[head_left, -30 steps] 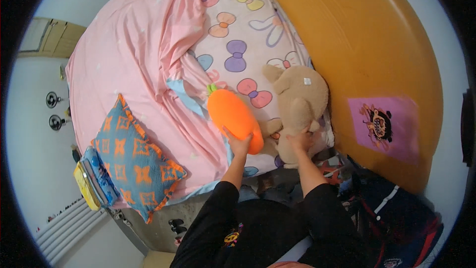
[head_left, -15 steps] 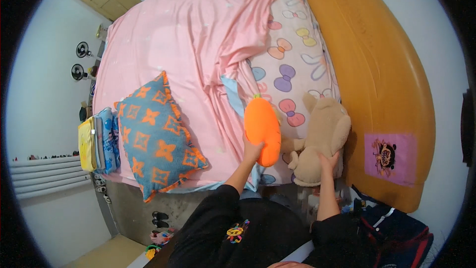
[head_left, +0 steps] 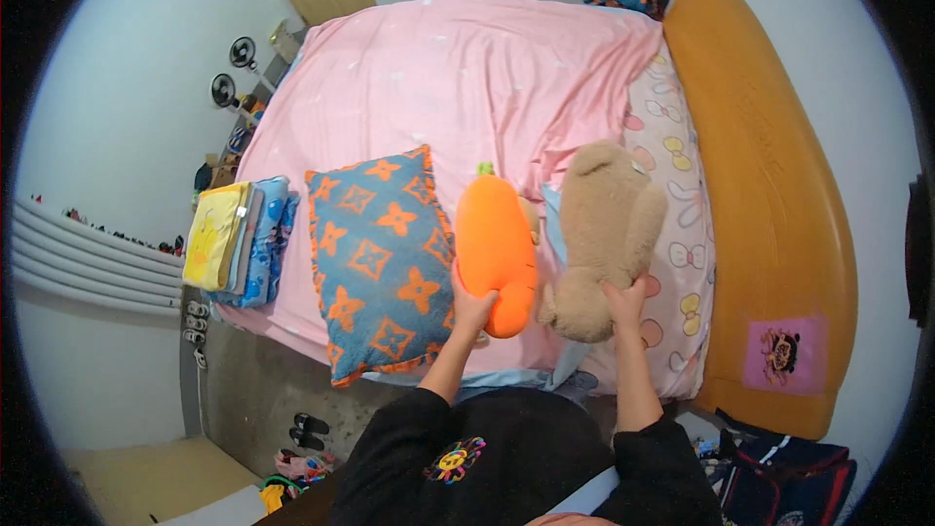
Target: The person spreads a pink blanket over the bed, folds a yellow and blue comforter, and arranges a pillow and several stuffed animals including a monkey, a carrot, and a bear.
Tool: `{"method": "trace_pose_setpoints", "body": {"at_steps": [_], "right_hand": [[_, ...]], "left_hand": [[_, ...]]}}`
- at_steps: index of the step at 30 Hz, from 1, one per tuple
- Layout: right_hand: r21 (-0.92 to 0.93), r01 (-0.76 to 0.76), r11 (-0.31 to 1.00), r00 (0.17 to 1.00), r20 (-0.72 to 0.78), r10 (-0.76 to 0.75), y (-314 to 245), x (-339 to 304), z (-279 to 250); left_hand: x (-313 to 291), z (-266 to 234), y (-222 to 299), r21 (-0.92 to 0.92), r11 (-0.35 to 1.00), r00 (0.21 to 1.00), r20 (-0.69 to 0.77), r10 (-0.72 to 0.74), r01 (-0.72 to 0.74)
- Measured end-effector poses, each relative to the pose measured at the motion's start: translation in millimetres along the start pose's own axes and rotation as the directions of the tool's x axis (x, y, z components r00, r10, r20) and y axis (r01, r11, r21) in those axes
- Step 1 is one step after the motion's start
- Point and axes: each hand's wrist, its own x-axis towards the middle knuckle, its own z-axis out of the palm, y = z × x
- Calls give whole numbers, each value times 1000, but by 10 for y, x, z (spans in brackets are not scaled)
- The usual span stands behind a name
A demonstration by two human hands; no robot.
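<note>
An orange carrot plush (head_left: 492, 244) with a green top is gripped near its lower end by my left hand (head_left: 473, 308). My right hand (head_left: 625, 300) has hold of a beige plush toy (head_left: 609, 224) at its lower end, the fingers partly sunk in the fur. Both toys are over the near part of the bed, side by side with a narrow gap between them. Directly left of the carrot is a blue pillow (head_left: 370, 258) with orange flower patterns and a frilled orange edge. Something beige shows behind the carrot's right side; its kind is mostly hidden.
A wrinkled pink blanket (head_left: 419, 68) covers most of the bed. Bow-patterned bedding (head_left: 682, 205) shows along the orange headboard (head_left: 779, 205). Folded textiles (head_left: 229, 239) are stacked at the bed's left corner. A dark bag (head_left: 784, 477) stands at lower right, and black slippers (head_left: 310, 431) lie on the floor.
Both plush toys have moved left across the bed in my hands, the carrot coming up beside the pillow. The beige toy has left the headboard side. The view has shifted, showing more of the far end.
</note>
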Motion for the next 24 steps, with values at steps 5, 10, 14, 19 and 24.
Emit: {"method": "trace_pose_setpoints", "body": {"at_steps": [5, 10, 14, 19, 24], "right_hand": [[-18, -13, 1000, 988, 156, 16, -89, -140, 1274], [-251, 72, 965, 960, 280, 1, 152, -382, 2093], [-576, 78, 814, 856, 458, 242, 954, -339, 2300], [-690, 9, 723, 508, 626, 592, 1292, -631, 2373], [-667, 83, 741, 458, 686, 566, 1271, -659, 2279]], "left_hand": [[184, -1010, 243, 58, 997, 990, -132, 52, -44], [224, -1578, 291, 111, 992, 954, -287, 85, -55], [331, -1789, 92, 264, 961, 938, -305, 166, -84], [287, -1920, 31, 495, 869, 934, -307, 185, -9], [359, -1885, 71, 501, 865, 922, -337, 189, 6]]}}
